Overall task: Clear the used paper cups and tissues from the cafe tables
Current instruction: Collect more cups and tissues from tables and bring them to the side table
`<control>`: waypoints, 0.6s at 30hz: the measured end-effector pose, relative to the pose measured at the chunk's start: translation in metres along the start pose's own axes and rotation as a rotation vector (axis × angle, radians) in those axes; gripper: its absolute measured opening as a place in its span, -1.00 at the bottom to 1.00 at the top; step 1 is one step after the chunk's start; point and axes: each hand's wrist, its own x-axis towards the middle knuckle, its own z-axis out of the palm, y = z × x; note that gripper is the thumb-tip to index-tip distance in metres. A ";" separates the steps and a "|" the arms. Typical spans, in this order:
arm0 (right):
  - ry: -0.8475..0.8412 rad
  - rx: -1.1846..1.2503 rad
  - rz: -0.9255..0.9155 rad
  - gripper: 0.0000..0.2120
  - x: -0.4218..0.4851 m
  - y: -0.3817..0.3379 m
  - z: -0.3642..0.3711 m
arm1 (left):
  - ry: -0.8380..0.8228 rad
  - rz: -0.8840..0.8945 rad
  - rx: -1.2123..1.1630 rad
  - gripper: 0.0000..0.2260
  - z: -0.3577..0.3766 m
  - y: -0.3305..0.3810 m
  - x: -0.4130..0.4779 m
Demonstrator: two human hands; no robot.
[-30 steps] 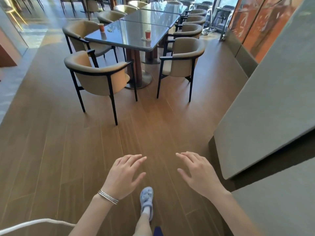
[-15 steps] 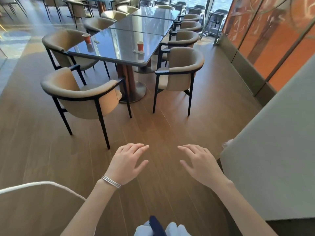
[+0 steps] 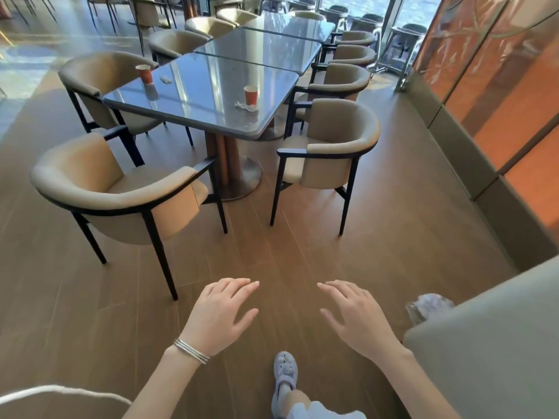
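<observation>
Two red paper cups stand on the dark glossy cafe table (image 3: 196, 116) ahead: one cup (image 3: 250, 94) near its right front corner, the other cup (image 3: 144, 73) at its far left edge. A crumpled white tissue (image 3: 243, 106) lies beside the near cup, and a second small tissue (image 3: 165, 79) lies right of the far cup. My left hand (image 3: 219, 316) and my right hand (image 3: 355, 317) hover over the wooden floor well short of the table, fingers spread and relaxed, holding nothing.
Beige armchairs ring the table: one at the near left (image 3: 118, 192), one at the near right (image 3: 329, 149). More tables (image 3: 263, 46) and chairs run behind. A grey counter (image 3: 496, 343) stands at my right with a clear plastic bag (image 3: 428, 305) at its edge. An orange panelled wall (image 3: 499, 86) runs along the right.
I have walked closer to the table, which now looms larger and lower in view. My hands stay spread and empty. A plastic bag has appeared beside the counter.
</observation>
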 end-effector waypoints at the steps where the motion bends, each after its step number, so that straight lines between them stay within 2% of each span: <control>1: -0.009 -0.007 -0.014 -0.57 0.020 0.011 -0.004 | 0.009 -0.003 0.005 -0.55 -0.001 -0.003 0.023; 8: 0.006 -0.024 -0.131 -0.58 0.162 0.065 -0.048 | 0.086 -0.051 0.034 -0.62 -0.013 -0.024 0.167; 18: -0.025 0.004 -0.164 -0.58 0.294 0.101 -0.036 | 0.050 -0.106 0.032 -0.59 0.010 -0.078 0.276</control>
